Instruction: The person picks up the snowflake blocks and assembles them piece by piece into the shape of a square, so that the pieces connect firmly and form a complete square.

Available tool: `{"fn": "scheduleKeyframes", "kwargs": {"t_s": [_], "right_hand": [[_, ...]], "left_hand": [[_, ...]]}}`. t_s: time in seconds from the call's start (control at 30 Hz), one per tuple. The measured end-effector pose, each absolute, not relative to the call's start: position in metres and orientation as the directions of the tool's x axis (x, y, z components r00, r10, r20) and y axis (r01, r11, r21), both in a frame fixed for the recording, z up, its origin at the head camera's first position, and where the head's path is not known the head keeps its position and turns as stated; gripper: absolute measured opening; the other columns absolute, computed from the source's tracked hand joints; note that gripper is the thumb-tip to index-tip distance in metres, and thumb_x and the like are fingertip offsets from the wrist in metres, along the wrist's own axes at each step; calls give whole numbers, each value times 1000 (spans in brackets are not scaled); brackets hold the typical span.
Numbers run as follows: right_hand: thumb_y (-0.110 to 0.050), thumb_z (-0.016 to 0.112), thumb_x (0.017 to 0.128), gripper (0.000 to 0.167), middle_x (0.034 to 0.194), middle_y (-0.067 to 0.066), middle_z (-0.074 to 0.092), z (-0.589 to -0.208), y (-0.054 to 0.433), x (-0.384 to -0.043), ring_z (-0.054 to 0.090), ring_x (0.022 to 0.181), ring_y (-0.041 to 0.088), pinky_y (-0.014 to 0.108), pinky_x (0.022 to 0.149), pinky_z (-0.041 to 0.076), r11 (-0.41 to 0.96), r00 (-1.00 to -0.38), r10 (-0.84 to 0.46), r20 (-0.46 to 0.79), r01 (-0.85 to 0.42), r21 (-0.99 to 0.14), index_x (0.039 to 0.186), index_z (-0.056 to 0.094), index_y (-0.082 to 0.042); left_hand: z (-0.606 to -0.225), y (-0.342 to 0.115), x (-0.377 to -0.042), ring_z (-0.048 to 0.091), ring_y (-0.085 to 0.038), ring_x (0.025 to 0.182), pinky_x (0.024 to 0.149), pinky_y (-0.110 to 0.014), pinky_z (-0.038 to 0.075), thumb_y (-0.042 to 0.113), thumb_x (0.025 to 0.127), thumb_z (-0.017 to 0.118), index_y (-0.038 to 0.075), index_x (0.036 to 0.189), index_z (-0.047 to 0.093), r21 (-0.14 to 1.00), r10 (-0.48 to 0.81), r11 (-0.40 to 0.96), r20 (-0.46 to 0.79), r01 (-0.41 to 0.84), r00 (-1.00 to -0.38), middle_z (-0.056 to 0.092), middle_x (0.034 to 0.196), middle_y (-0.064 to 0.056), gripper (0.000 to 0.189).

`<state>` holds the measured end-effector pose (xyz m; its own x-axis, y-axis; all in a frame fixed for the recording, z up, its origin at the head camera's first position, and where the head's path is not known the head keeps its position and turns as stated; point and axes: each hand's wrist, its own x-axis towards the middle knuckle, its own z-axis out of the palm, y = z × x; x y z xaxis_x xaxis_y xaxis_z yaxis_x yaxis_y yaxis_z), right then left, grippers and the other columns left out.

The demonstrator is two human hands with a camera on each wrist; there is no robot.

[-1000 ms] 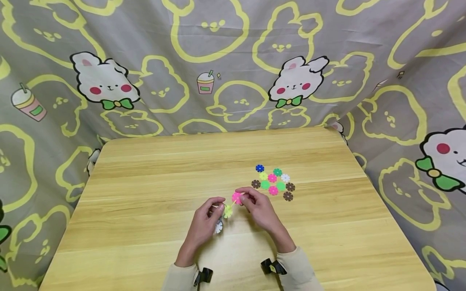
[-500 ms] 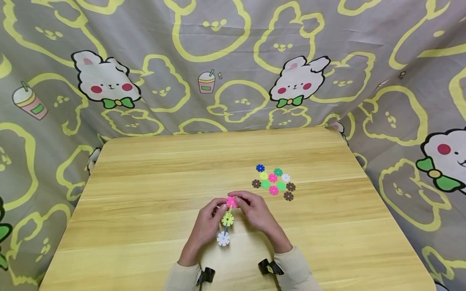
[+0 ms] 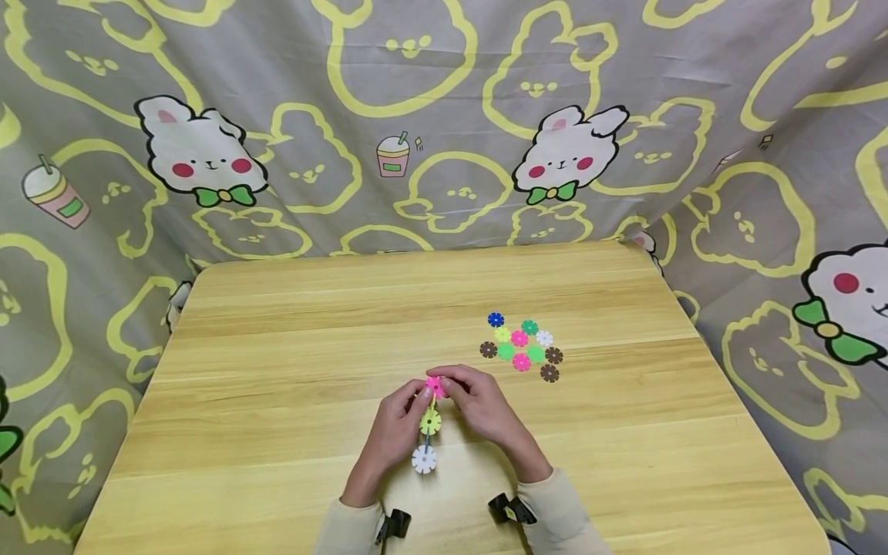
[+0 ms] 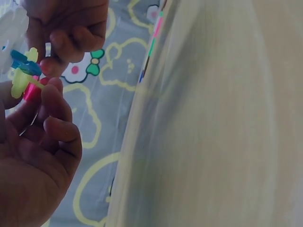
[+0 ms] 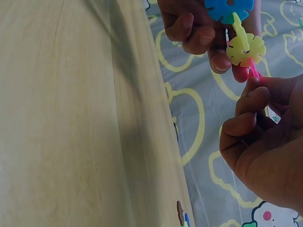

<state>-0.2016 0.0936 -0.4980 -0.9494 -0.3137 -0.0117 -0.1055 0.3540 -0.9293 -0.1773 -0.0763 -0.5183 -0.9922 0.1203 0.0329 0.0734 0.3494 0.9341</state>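
Note:
A chain of slotted plastic snowflake discs hangs between my hands: a pink disc (image 3: 435,386) on top, a yellow disc (image 3: 430,422) below and a white disc (image 3: 424,459) lowest. A blue disc (image 5: 229,8) and another yellow disc (image 5: 240,33), turned nearly edge-on, link them. My left hand (image 3: 395,428) pinches the chain at the pink disc's left side. From the other side, my right hand (image 3: 486,405) pinches the same pink disc between thumb and fingers. The fingertips partly cover it. In the left wrist view the chain (image 4: 21,82) is off the table.
Several loose snowflake discs in pink, green, brown, blue, yellow and white lie flat right of centre, including a pink one (image 3: 521,361) and a brown one (image 3: 549,373). The wooden table (image 3: 277,347) backs onto a grey patterned curtain (image 3: 444,116).
The right hand has moved left with the pink disc, close to the left hand. The left hand has shifted its hold up to the pink disc, and the chain now hangs nearly straight.

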Motion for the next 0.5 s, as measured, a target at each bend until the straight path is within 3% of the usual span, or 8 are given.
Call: {"fn": "scheduleKeyframes", "kwargs": {"t_s": [0.23, 0.4, 0.5], "right_hand": [[-23, 52, 100, 25, 118, -2, 68, -496, 94, -202, 64, 101, 19, 32, 84, 51, 366, -952, -305, -20, -98, -925, 121, 66, -25], [-20, 53, 99, 25, 104, 5, 68, -496, 99, -204, 61, 87, 32, 26, 72, 49, 366, -958, -285, -37, -73, -928, 120, 67, -23], [-20, 55, 99, 24, 97, 12, 66, -496, 103, -206, 59, 83, 30, 24, 69, 48, 373, -961, -273, -36, -72, -925, 119, 67, -21]], "left_hand": [[-520, -72, -178, 48, -6, 64, 61, -21, 41, 15, 100, 52, 13, 96, 67, 932, 69, 355, 46, 67, -997, 56, 72, 0, 16], [-517, -72, -178, 50, -7, 62, 58, -20, 43, 15, 101, 50, 10, 94, 66, 945, 44, 325, 16, 29, -999, 60, 76, -4, 17], [-517, -74, -179, 51, -6, 61, 56, -20, 43, 21, 101, 51, 13, 93, 66, 957, 41, 289, 16, 27, -999, 61, 77, -4, 19]]}}
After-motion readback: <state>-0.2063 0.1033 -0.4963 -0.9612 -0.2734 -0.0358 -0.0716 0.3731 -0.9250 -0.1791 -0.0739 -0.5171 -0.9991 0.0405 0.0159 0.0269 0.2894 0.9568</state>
